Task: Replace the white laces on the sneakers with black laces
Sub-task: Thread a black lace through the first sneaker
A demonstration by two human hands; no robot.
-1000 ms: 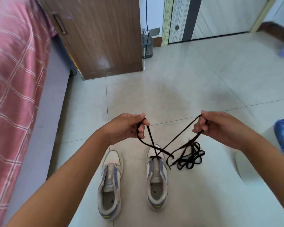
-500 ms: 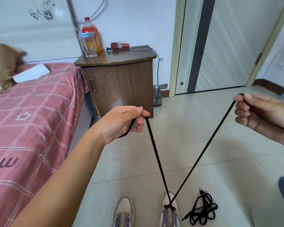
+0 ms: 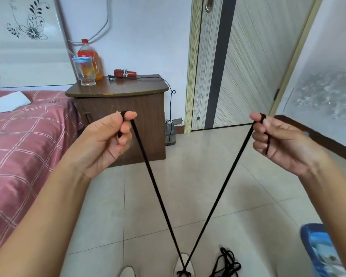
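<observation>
A: The black lace point(image 3: 158, 194) was held taut in a V, one end pinched in the left hand point(image 3: 106, 140), the other in the right hand point(image 3: 278, 142). Both grips were clamped on it, fingers curled round the strand.

B: And the low point of that V was seen at the toe of the right sneaker point(image 3: 185, 265), at the bottom edge, where both strands met.

A: The left sneaker point(image 3: 127, 271) was only just caught beside it, toe alone in view. A second black lace point(image 3: 227, 264) was left bundled on the floor tiles point(image 3: 238, 186), just to the right of the shoes.

B: Around them, a wooden nightstand point(image 3: 118, 108) was set behind the left hand, loaded with an orange bottle point(image 3: 89, 56) and a clear jug point(image 3: 85, 70).

A: A bed point(image 3: 22, 136) with a pink checked cover was seen at left, a door point(image 3: 248, 60) behind, a blue object point(image 3: 320, 252) at lower right, too blurred to be named.
</observation>
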